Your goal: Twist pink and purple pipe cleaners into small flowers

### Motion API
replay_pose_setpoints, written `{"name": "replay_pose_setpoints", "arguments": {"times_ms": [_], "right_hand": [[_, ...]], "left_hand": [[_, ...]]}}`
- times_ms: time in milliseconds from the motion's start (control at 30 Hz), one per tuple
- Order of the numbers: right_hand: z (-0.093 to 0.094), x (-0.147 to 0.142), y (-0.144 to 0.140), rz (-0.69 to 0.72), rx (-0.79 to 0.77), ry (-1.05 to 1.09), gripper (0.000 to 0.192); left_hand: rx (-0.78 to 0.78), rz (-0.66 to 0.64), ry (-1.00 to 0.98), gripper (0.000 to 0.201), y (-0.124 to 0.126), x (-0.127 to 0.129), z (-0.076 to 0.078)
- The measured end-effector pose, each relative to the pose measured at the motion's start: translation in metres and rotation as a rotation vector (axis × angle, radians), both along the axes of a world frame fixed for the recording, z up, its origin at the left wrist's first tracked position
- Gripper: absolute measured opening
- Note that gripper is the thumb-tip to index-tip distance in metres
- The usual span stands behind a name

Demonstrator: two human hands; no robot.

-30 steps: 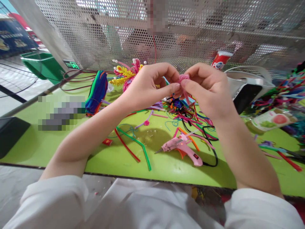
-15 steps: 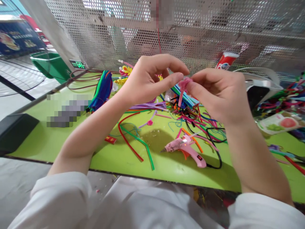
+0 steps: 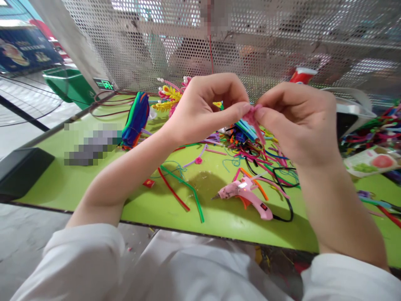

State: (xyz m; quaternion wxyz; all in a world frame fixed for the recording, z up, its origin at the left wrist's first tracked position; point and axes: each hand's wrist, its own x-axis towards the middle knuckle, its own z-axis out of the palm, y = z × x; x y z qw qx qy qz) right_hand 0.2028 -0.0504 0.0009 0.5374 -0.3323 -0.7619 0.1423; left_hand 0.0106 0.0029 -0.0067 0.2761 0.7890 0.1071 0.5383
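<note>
Fingers (image 3: pixel 241 109) of both hands pinch a pink pipe cleaner (image 3: pixel 255 121) above the green table (image 3: pixel 62 179)

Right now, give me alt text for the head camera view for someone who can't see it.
Two bare hands, left hand and right hand, pinch a small pink pipe cleaner between their fingertips above a green table. Below lie a pink glue gun and scattered coloured pipe cleaners.

bare green table (image 3: pixel 56 184) left, pipe-cleaner clutter (image 3: pixel 257 154) perhaps blocking centre
</note>
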Motion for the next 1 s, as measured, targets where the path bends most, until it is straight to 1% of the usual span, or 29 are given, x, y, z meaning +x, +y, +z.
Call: {"name": "replay_pose_setpoints", "arguments": {"times_ms": [100, 133, 167, 233, 267, 300, 400, 467, 567, 633, 667, 700, 733, 800, 833, 867, 900, 933, 1000], "right_hand": [[0.001, 0.001, -0.002, 0.009, 0.009, 0.006, 0.019], [0.002, 0.001, -0.003, 0.01, 0.005, 0.003, 0.018], [0.002, 0.002, -0.003, 0.007, 0.01, 0.005, 0.018], [0.003, 0.004, -0.003, -0.013, 0.02, 0.012, 0.021], [0.004, 0.005, -0.003, -0.023, 0.024, 0.016, 0.024], [0.004, 0.005, -0.003, -0.027, 0.022, 0.019, 0.027], [0.005, 0.004, -0.004, -0.036, 0.005, 0.011, 0.031], [0.004, 0.003, -0.004, -0.05, -0.009, 0.003, 0.03], [0.002, 0.001, -0.005, -0.03, -0.031, 0.014, 0.029], [0.001, 0.0, -0.005, 0.019, -0.046, 0.026, 0.029], [0.001, -0.001, -0.005, 0.045, -0.054, 0.027, 0.029], [0.0, -0.002, -0.005, 0.07, -0.064, 0.028, 0.03], [0.0, -0.002, -0.005, 0.093, -0.077, 0.033, 0.03], [0.0, -0.003, -0.005, 0.137, -0.116, 0.051, 0.03], [0.0, -0.004, -0.004, 0.156, -0.14, 0.061, 0.03], [0.0, -0.004, -0.003, 0.164, -0.165, 0.067, 0.03], [0.0, -0.004, -0.003, 0.16, -0.189, 0.067, 0.029], [0.0, -0.003, -0.002, 0.146, -0.204, 0.066, 0.027], [-0.001, -0.002, -0.001, 0.117, -0.218, 0.067, 0.024]], "left_hand": [[-0.112, -0.157, 0.013, 0.032, 0.01, 0.004, -0.004], [-0.128, -0.191, 0.03, 0.032, 0.014, 0.004, -0.005], [-0.103, -0.211, 0.033, 0.031, 0.017, 0.003, -0.005], [0.038, -0.141, 0.019, 0.026, 0.019, -0.001, -0.005], [0.134, -0.058, 0.04, 0.024, 0.017, -0.004, -0.003], [0.172, 0.083, 0.078, 0.022, 0.014, -0.007, -0.002], [0.303, 0.281, 0.193, 0.025, 0.002, -0.013, 0.004], [0.438, 0.323, 0.202, 0.021, -0.001, -0.014, 0.005], [0.704, 0.359, 0.144, 0.009, 0.002, -0.013, 0.003], [0.878, 0.417, 0.101, 0.013, 0.007, -0.013, -0.001], [0.938, 0.448, 0.099, 0.015, 0.01, -0.013, -0.003], [0.968, 0.471, 0.107, 0.016, 0.012, -0.014, -0.004], [0.964, 0.476, 0.125, 0.014, 0.014, -0.015, -0.006], [0.88, 0.461, 0.236, 0.012, 0.016, -0.019, -0.008], [0.85, 0.463, 0.301, 0.015, 0.017, -0.021, -0.009], [0.866, 0.479, 0.354, 0.019, 0.018, -0.023, -0.009], [0.924, 0.51, 0.392, 0.02, 0.018, -0.024, -0.009], [1.014, 0.553, 0.415, 0.02, 0.018, -0.025, -0.009], [1.223, 0.635, 0.369, 0.017, 0.019, -0.025, -0.009]]}}
